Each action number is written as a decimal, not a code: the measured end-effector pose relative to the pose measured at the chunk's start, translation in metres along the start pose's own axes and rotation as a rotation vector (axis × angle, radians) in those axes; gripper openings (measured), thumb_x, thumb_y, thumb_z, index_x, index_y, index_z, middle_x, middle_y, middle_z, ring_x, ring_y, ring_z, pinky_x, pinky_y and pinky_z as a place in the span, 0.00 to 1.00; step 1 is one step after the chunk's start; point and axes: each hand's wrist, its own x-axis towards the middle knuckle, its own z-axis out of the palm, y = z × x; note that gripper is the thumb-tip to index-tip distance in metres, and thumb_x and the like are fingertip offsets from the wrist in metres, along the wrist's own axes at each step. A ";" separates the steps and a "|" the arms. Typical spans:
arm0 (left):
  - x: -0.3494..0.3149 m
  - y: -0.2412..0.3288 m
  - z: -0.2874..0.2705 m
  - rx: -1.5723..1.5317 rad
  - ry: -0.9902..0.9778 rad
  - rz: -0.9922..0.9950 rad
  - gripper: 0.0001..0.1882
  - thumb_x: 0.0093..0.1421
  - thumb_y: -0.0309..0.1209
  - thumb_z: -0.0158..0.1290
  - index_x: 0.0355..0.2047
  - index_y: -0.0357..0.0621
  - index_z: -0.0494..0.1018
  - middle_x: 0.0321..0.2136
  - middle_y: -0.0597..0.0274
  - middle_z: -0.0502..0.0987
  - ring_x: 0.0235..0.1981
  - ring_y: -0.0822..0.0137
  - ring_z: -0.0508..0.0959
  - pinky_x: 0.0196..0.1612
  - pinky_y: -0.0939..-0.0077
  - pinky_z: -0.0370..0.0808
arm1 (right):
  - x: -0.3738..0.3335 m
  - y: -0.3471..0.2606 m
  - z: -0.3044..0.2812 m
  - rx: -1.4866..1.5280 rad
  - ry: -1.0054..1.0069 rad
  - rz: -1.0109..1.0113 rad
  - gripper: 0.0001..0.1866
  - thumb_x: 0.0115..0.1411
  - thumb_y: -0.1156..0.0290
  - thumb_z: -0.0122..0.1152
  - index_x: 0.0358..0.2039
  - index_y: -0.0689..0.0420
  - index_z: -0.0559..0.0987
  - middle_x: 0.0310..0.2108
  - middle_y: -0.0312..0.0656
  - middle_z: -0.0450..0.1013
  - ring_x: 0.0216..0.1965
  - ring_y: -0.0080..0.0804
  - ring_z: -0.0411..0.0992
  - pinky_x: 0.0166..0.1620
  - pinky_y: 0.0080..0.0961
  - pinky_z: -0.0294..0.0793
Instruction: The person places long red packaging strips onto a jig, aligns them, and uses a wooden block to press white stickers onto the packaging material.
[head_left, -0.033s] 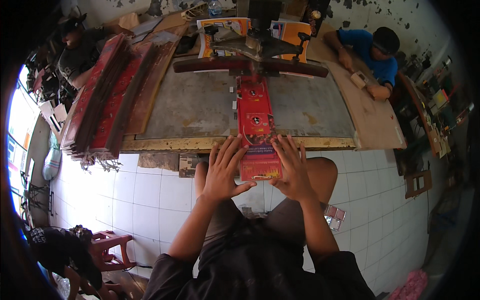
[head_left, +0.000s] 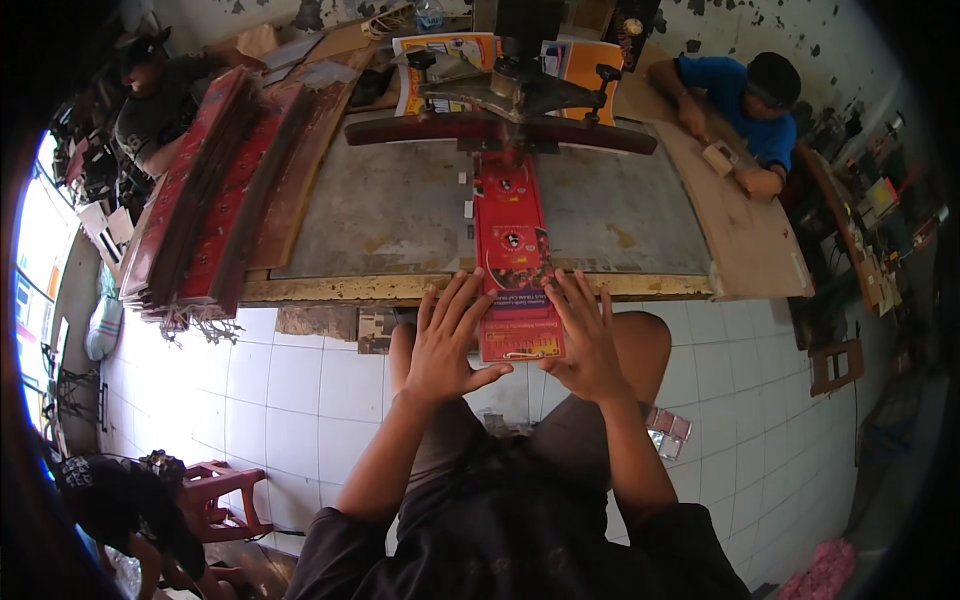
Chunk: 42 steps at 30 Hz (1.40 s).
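Red printed strip (head_left: 513,215) is lying between the hands, long axis running away from the wearer, far end reaching the press crossbar (head_left: 600,136), near end overhanging the desk (head_left: 365,215). Left hand (head_left: 440,345) and right hand (head_left: 590,350) are flanking it about equally near, fingers spreading loosely, fingertips touching its long edges, neither clenching.

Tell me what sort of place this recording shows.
Likely a small print or packaging workshop: a press-like machine over the table, a red printed strip across the table's front edge, and stacks of similar-looking red pieces at left.
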 end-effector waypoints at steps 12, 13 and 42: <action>0.000 -0.004 0.018 0.000 0.046 -0.042 0.61 0.62 0.84 0.39 0.76 0.45 0.64 0.79 0.47 0.62 0.78 0.43 0.62 0.78 0.39 0.50 | -0.001 0.001 0.011 -0.015 0.034 0.050 0.59 0.64 0.15 0.44 0.81 0.49 0.63 0.82 0.47 0.57 0.84 0.53 0.49 0.80 0.69 0.34; 0.000 -0.005 0.018 -0.002 0.049 -0.043 0.61 0.63 0.84 0.39 0.76 0.45 0.65 0.79 0.47 0.63 0.78 0.43 0.62 0.78 0.39 0.50 | 0.000 0.002 0.013 -0.004 0.041 0.044 0.59 0.64 0.15 0.43 0.81 0.48 0.63 0.82 0.47 0.57 0.84 0.53 0.49 0.79 0.70 0.35; 0.003 -0.007 0.018 -0.021 0.031 -0.058 0.61 0.64 0.85 0.35 0.76 0.43 0.65 0.79 0.48 0.63 0.78 0.45 0.62 0.78 0.42 0.49 | 0.000 0.005 0.021 -0.100 0.076 0.074 0.62 0.62 0.11 0.36 0.78 0.51 0.68 0.80 0.47 0.62 0.81 0.54 0.57 0.77 0.70 0.45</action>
